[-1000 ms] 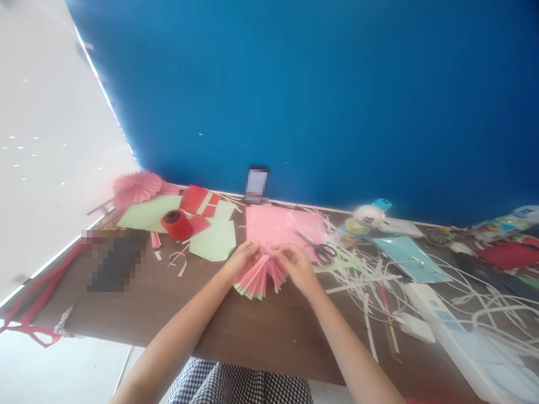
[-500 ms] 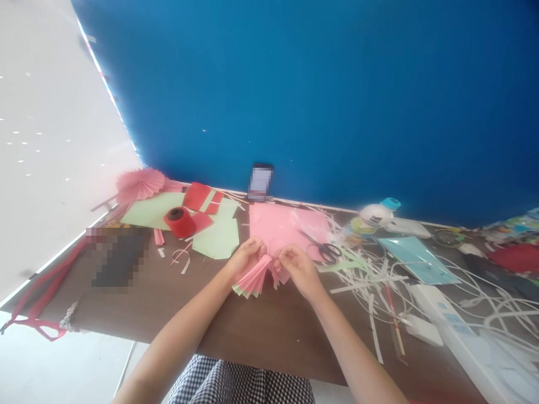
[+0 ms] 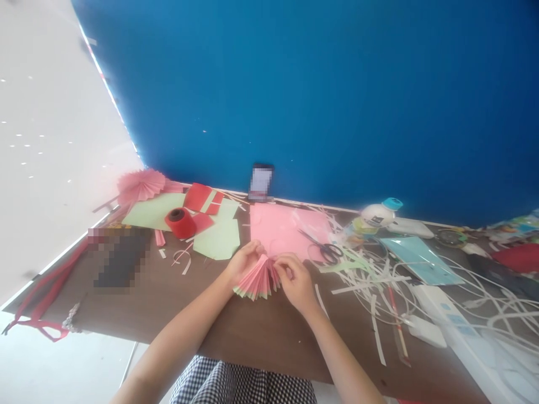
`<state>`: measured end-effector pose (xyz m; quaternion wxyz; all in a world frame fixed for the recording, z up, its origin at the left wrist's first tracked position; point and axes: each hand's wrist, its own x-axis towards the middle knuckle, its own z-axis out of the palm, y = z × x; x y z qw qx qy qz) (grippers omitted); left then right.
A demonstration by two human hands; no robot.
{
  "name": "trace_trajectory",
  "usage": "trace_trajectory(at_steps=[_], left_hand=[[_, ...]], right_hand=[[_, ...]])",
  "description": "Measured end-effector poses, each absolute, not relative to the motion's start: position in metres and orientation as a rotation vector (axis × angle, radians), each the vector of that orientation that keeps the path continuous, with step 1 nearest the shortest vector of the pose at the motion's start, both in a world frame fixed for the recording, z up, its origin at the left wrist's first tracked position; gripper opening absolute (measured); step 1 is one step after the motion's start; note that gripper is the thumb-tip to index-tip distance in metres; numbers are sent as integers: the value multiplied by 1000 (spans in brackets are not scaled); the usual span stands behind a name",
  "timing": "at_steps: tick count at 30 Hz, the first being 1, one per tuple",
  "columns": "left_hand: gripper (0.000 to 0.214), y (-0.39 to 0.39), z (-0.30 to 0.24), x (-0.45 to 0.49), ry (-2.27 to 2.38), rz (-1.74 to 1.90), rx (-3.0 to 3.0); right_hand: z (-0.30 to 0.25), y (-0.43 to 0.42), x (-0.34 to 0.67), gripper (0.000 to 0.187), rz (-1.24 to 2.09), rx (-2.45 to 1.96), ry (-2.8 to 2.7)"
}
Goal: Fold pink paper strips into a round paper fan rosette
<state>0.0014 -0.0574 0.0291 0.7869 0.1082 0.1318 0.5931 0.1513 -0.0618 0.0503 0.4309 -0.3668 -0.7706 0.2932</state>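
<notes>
A pleated pink paper fan (image 3: 256,280) with pale green edges hangs between my hands, its folds spread toward me. My left hand (image 3: 246,261) is closed on the fan's left side near the gathered top. With fingertips pinched, my right hand (image 3: 293,278) holds the fan's right upper edge. Just beyond them lies a flat sheet of pink paper (image 3: 273,224). Dark-handled scissors (image 3: 328,251) rest on that sheet's right part. My fingers hide the fan's gathered point.
On the left are a red thread spool (image 3: 182,223), green paper (image 3: 219,241) and a finished pink rosette (image 3: 141,185). Paper strips and cables (image 3: 362,275), a white glue bottle (image 3: 379,215) and a teal packet (image 3: 421,260) lie right. A phone (image 3: 261,182) leans on the blue wall.
The fan's pleats have spread wider and more evenly. My right hand has shifted slightly down and changed its pinch along the fan's right side; my left hand stays about in place.
</notes>
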Motion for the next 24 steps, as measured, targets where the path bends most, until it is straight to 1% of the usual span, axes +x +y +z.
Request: trace_trajectory(at_steps=[3, 6, 11, 13, 17, 24], left_hand=[[16, -60, 31, 1, 289, 1292, 232], [15, -61, 34, 0, 274, 1315, 244], [12, -59, 35, 0, 380, 1363, 294], [15, -59, 35, 0, 412, 1347, 326], [33, -60, 33, 0, 451, 1343, 389], [33, -55, 23, 0, 539, 1453, 367]], right_hand=[[50, -65, 153, 15, 656, -883, -1991], [50, -65, 156, 15, 666, -858, -2032], [49, -61, 155, 11, 691, -890, -1905], [49, -61, 154, 9, 716, -917, -1842], [50, -61, 150, 8, 793, -936, -1750], [49, -63, 149, 11, 844, -936, -1731]])
